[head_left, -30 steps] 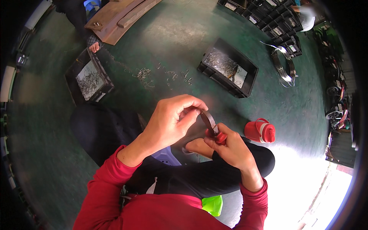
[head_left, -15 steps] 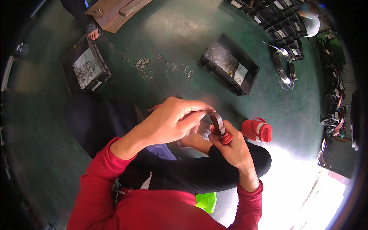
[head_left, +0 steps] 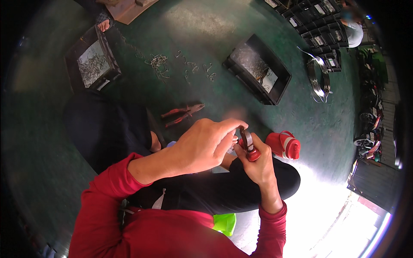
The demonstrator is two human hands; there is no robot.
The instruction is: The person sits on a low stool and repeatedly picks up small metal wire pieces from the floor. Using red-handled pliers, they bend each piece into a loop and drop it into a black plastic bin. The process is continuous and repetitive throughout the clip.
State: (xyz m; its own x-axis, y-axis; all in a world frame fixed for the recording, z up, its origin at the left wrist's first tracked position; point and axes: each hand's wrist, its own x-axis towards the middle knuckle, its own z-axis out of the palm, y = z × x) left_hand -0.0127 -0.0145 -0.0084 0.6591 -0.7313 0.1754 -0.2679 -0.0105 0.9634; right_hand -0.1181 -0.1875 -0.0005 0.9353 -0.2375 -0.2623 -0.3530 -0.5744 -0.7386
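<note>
My right hand [head_left: 260, 167] is wrapped round the red handles of a pair of pliers [head_left: 246, 138], whose dark jaws point up and away from me. My left hand [head_left: 198, 144] reaches across from the left, its fingers bent and the index fingertip at the tip of the jaws. Whatever those fingers pinch is hidden or too small to make out. A second pair of pliers [head_left: 185, 114], also red-handled, lies on the floor just beyond my left hand. Farther off are a tangle of bent wire pieces [head_left: 159, 64] and several loose wire hooks [head_left: 189, 64].
Black crates holding wire pieces stand at left [head_left: 112, 64] and right [head_left: 258, 95]. Another person's hand [head_left: 103, 26] rests by the left crate. A red jug [head_left: 284, 145] stands by my right knee. A wire coil [head_left: 319, 91] and stacked black crates [head_left: 320, 36] are at far right.
My left hand has shifted slightly down, its index finger now arched over the jaw tips. The pliers on the floor, mostly hidden before, now show. The view has shifted slightly.
</note>
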